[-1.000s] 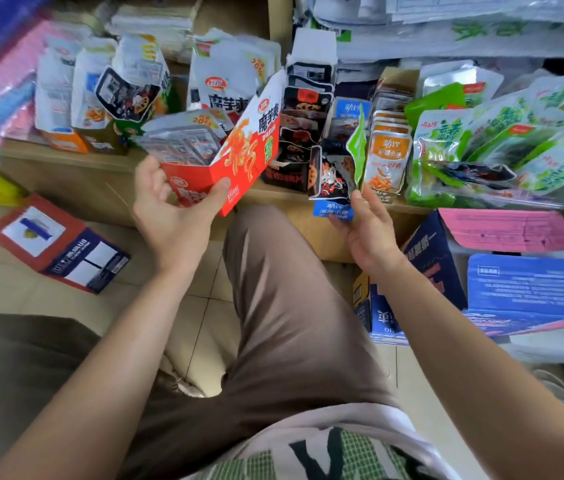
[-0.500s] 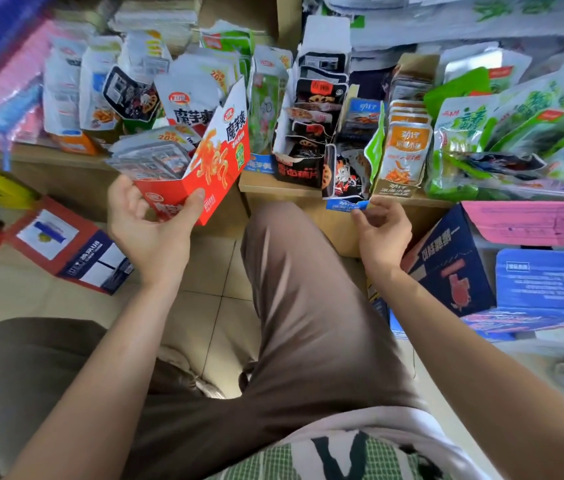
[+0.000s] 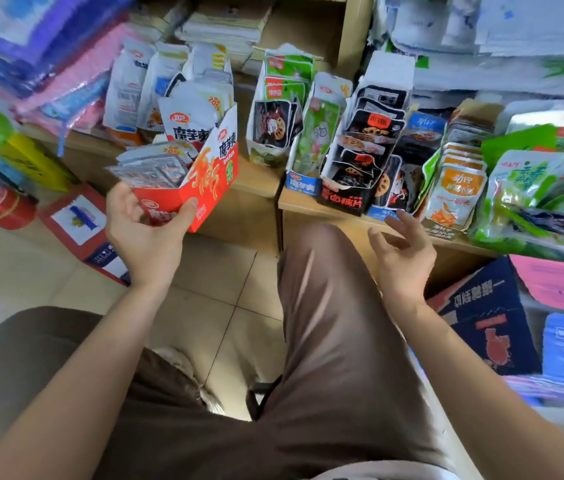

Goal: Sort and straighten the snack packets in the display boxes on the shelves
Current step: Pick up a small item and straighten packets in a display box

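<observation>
The red display box (image 3: pixel 201 188) is being held off the shelf (image 3: pixel 260 181), tilting in the air just in front of its edge and above the tiled floor (image 3: pixel 218 282), with its silver packets (image 3: pixel 149 168) fanning out over the low open side. The left hand (image 3: pixel 145 237) is carrying it from below, its grip wrapping the bottom corner, thumb pressing on the front face and fingers curling behind. That one-handed hold is looking thin for a loaded, leaning box. If the box is tipping any further toward the open side, the loose packets are likely sliding out onto the floor, and the thin card may be buckling under the thumb. The right hand (image 3: pixel 402 251) is hovering empty, its grip wide and fingers spread, just below the shelf front near the black box (image 3: pixel 343 199) and the blue box (image 3: pixel 303 183). A careless reach from there is risking a knock that sends those crowded, leaning packs over the edge.
</observation>
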Demonstrator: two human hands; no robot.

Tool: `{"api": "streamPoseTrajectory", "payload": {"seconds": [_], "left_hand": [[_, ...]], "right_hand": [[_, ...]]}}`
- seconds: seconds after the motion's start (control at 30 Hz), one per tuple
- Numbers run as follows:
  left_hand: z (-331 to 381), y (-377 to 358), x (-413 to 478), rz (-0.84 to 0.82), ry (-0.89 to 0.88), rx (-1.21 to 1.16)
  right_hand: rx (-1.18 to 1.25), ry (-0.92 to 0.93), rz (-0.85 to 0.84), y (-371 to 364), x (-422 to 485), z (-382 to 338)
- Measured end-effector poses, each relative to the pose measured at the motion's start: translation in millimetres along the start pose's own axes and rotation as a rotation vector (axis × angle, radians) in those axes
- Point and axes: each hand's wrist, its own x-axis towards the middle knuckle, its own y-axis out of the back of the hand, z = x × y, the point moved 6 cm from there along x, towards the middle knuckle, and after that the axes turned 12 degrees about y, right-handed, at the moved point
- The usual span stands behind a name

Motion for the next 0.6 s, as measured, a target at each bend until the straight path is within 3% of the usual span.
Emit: {"api": "streamPoseTrajectory", "payload": {"seconds": [0.2,0.33,0.5,0.6], "left_hand": [[-10.9,0.2,26.6,0.032,0.029,0.005],[-20.4,-8.1,42.4,0.037,0.021,0.003],[-39.3,-24.2,55.9,0.024,0.020,-0.010],[-52.5,-35.3,58.4,0.008,0.047,-0.015]], "right_hand": [[-0.080,0.340,-0.423,-80.8,-6.3,-70.2],[-0.295,0.564,-0.656,-152.3,4.3,-84.5],[-0.619,0.830,-0.740,-209.9,30.8,-92.2],[-0.871,0.876,-0.751,-227.0,44.2,-87.9]]}}
